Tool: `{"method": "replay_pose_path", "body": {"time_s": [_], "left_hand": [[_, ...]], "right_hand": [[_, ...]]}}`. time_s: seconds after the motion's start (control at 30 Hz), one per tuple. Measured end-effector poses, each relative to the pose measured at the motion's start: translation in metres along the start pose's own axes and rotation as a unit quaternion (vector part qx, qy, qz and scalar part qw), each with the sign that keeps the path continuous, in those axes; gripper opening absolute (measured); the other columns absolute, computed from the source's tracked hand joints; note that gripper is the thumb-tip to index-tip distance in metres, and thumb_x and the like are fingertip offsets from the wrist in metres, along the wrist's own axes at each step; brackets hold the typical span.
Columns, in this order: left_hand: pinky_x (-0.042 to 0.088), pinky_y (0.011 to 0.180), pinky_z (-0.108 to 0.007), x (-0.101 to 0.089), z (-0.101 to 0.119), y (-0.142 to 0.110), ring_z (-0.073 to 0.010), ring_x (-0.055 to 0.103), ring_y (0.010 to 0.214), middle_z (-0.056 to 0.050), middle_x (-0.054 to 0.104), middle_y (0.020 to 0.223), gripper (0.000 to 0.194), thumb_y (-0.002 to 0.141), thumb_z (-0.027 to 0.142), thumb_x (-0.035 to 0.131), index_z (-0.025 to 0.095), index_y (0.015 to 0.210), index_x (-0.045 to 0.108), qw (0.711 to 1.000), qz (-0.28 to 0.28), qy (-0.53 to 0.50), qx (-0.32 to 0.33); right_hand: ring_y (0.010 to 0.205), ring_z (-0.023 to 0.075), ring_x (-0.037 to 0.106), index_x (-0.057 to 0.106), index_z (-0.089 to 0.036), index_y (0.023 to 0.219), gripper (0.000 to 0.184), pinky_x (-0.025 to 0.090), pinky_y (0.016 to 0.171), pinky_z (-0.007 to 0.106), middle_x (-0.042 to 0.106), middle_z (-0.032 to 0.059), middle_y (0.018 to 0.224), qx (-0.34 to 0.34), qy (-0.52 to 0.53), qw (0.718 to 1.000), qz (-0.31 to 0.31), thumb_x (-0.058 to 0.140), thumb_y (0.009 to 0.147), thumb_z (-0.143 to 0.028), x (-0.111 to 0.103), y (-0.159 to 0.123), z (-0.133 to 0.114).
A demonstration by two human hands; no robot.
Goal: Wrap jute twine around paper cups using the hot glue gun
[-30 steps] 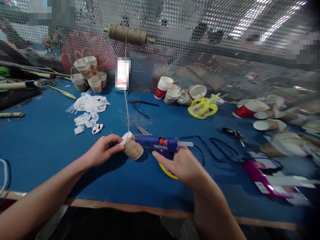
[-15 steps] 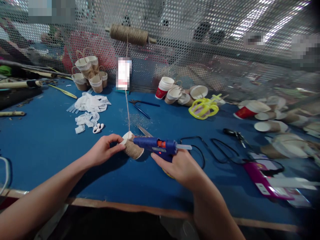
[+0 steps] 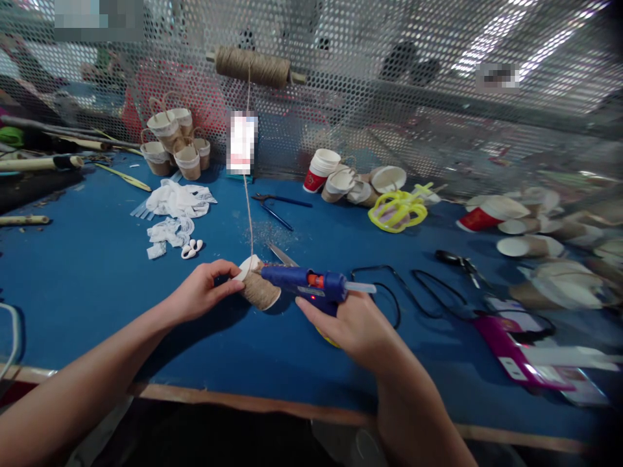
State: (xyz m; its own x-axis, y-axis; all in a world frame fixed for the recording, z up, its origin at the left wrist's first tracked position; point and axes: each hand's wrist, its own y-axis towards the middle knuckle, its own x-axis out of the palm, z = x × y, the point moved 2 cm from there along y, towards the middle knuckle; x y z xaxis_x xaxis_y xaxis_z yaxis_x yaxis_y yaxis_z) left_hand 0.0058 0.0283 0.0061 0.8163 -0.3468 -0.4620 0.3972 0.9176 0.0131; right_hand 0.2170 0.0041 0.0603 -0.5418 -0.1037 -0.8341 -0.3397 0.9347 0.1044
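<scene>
My left hand (image 3: 214, 288) pinches the rim of a paper cup (image 3: 260, 290) that lies tilted on its side, wrapped in brown twine over most of its length. A strand of twine (image 3: 248, 214) runs from the cup up to a spool (image 3: 252, 66) on the mesh panel. Closed around the handle of a blue glue gun (image 3: 299, 280) is my right hand (image 3: 357, 324); a red light glows on the gun and a clear glue stick juts from its back. The nozzle is at the cup's upper side, near the rim. Partly behind the gun lie scissors (image 3: 281, 254) with yellow handles.
Blue-handled pliers (image 3: 277, 204) lie beyond the cup. White lace (image 3: 178, 200) is heaped on the left, below several twine-wrapped cups with handles (image 3: 187, 162). A black cord (image 3: 433, 301) trails rightward to a purple box (image 3: 516, 360). More cups (image 3: 530, 245) lie at the right.
Hardly anything differs. The glue gun has dipped and shifted slightly, with its nozzle staying near the cup's rim; my left hand keeps its hold on the cup.
</scene>
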Motion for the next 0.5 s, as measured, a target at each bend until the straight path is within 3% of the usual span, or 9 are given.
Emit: {"method": "replay_pose_path", "body": {"time_s": [0.33, 0.5], "left_hand": [[0.041, 0.076, -0.031, -0.0018, -0.0036, 0.0003, -0.017, 0.054, 0.079, -0.005, 0.06, 0.083, 0.013, 0.079, 0.026, 0.049, 0.016, 0.076, 0.056, 0.999, -0.013, 0.012, 0.032], [0.041, 0.077, -0.031, -0.0023, -0.0039, 0.0005, -0.017, 0.055, 0.081, -0.005, 0.06, 0.085, 0.012, 0.08, 0.026, 0.049, 0.016, 0.077, 0.055, 0.999, -0.019, 0.02, 0.04]], "right_hand": [[0.034, 0.0115, 0.048, 0.041, -0.021, 0.048, 0.03, 0.038, 0.04, 0.023, 0.046, -0.0034, 0.035, 0.127, 0.021, 0.991, -0.03, 0.051, 0.074, -0.032, -0.0029, 0.0058, 0.0065], [0.032, 0.0105, 0.048, 0.041, -0.02, 0.047, 0.031, 0.039, 0.039, 0.022, 0.048, -0.0037, 0.035, 0.139, 0.051, 0.988, -0.043, 0.052, 0.074, -0.031, -0.0036, 0.0073, 0.0065]]}}
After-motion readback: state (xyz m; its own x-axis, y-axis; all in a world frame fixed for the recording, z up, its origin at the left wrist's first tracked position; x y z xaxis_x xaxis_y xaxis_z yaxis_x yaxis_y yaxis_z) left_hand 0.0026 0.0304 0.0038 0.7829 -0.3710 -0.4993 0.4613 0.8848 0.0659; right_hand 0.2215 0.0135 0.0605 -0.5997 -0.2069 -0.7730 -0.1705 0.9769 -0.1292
